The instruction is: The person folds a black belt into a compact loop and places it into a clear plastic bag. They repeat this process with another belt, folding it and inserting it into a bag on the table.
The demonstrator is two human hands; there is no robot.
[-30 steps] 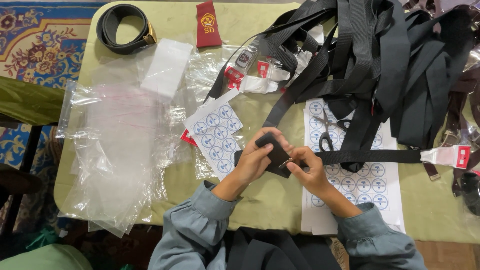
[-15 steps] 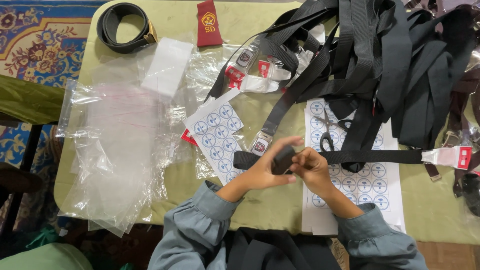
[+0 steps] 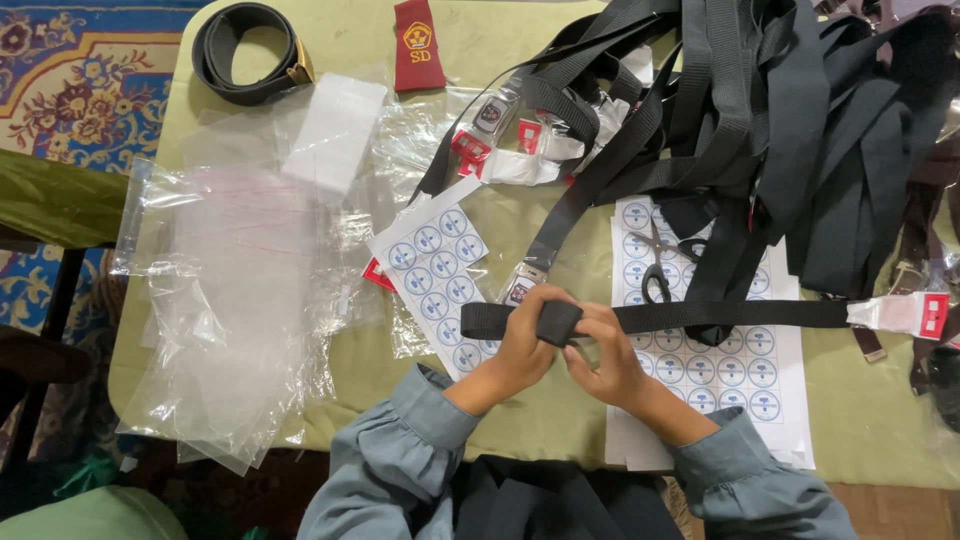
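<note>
A black webbing belt point(image 3: 730, 316) lies across the table in front of me, its far end wrapped in a white and red tag point(image 3: 912, 313). My left hand point(image 3: 520, 350) grips a folded section of the belt point(image 3: 556, 322) near its left end. My right hand point(image 3: 608, 358) pinches the same belt just to the right of the fold. Both hands sit over sheets of round blue stickers point(image 3: 436, 270). A metal buckle point(image 3: 520, 288) lies just above my left hand.
A large pile of black belts point(image 3: 780, 120) fills the far right. Scissors point(image 3: 660, 265) lie on the right sticker sheet point(image 3: 730, 370). Clear plastic bags point(image 3: 240, 300) cover the left. A coiled black belt point(image 3: 245, 50) and a red cloth badge point(image 3: 417, 42) sit at the far edge.
The belt, bunched between my hands a second ago, now stretches out to the left past my left hand. My hands have shifted slightly along it.
</note>
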